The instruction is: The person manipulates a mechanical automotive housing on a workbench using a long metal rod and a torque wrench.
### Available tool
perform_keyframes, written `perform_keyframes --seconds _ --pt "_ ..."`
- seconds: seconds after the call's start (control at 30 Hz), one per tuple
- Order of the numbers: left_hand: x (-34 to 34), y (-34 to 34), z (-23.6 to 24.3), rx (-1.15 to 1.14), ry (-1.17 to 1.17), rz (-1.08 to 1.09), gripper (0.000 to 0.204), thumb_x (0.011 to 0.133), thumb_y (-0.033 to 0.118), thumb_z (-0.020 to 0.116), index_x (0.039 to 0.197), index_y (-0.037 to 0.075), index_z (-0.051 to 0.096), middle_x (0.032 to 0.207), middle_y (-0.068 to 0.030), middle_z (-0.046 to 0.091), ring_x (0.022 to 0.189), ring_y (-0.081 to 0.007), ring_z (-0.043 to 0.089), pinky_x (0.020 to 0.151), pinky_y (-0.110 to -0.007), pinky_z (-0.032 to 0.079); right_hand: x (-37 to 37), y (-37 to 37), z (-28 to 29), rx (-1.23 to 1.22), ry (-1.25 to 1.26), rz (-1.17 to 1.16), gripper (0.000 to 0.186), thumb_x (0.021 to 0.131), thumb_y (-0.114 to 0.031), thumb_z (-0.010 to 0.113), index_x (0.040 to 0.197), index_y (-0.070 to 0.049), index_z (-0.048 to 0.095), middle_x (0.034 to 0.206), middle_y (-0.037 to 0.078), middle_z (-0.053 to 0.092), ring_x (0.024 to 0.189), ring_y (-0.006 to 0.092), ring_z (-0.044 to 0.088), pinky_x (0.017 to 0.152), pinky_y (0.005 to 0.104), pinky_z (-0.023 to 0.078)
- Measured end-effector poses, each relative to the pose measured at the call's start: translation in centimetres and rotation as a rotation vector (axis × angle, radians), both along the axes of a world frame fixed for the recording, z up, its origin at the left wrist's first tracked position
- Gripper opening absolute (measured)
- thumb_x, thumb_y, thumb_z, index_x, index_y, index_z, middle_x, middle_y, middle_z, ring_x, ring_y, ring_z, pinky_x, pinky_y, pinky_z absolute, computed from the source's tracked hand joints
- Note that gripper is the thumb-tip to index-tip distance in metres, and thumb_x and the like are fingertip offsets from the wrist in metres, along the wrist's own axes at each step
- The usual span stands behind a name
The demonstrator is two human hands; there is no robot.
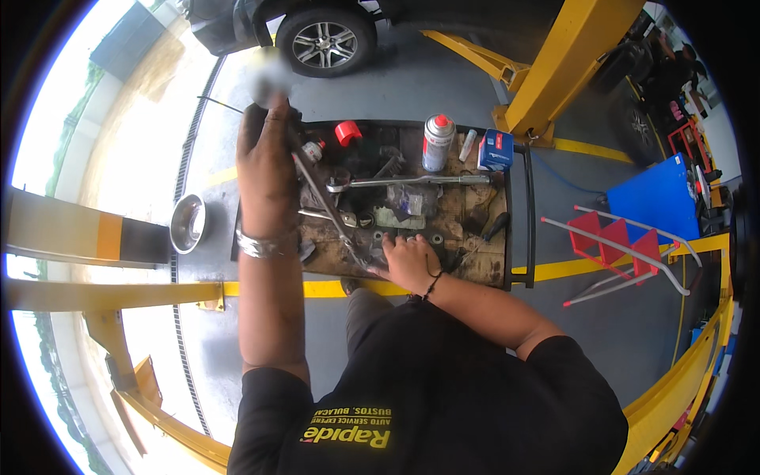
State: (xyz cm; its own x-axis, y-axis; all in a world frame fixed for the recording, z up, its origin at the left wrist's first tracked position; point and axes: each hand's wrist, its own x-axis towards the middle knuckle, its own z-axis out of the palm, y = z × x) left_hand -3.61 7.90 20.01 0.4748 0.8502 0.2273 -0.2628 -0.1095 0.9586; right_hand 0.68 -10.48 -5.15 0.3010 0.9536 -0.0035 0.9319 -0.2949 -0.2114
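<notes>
My left hand [267,158] is raised at the bench's left side, wrapped round a long metal bar [318,190]. Its upper end is hidden in a pale blur; the bar slants down to a fitting near my right thumb. My right hand [408,261] grips a dark metal part with round holes [437,238] at the bench's near edge. Around them on the worn wooden bench [495,269] lie a long ratchet [443,180], a wrench [315,214], a plastic bag [408,199], a spray can [438,146], a red cap [348,132], a blue box [495,150] and a screwdriver [496,225].
A yellow lift post [566,55] and dark vehicle [222,20] stand beyond the bench. A steel bowl [188,224] is left, by yellow beams [119,291]. A red step ladder [609,245] and blue cabinet [649,194] stand right. Another person [673,71] is at far right.
</notes>
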Motion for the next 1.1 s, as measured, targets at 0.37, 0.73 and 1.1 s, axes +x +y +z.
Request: perform_keyframes --seconds 0.37,0.73,1.1 --pt "1.6 2.1 -0.2 -0.244 0.039 -0.217 0.040 0.097 0.039 0.065 0.097 -0.001 0.062 0.070 -0.0044 0.056 0.059 -0.0139 0.056 0.053 -0.026 0.046 -0.2 0.3 -0.5 0.036 0.042 -0.015 0.078 0.086 -0.065 0.061 0.129 0.000 0.060 0.093 0.015 0.069 0.085 0.0292 0.068 0.092 0.0506 0.045" --pt "0.7 6.0 -0.6 -0.327 -0.316 -1.069 0.054 0.099 0.058 0.050 0.085 0.006 0.057 0.055 0.0018 0.042 0.045 -0.0126 0.043 0.048 -0.027 0.039 0.0 0.4 0.4 0.018 0.034 0.014 0.077 0.086 -0.064 0.061 0.130 -0.001 0.060 0.093 0.013 0.068 0.084 0.0273 0.067 0.094 0.0511 0.044" --pt "1.1 5.0 -0.7 -0.089 -0.069 -0.598 0.035 0.096 0.037 0.065 0.094 0.003 0.059 0.070 -0.0050 0.057 0.059 -0.0153 0.053 0.055 -0.027 0.041 -0.3 0.0 0.0 0.035 0.005 0.027 0.079 0.086 -0.063 0.062 0.132 0.000 0.059 0.094 0.013 0.068 0.084 0.0285 0.068 0.095 0.0512 0.044"
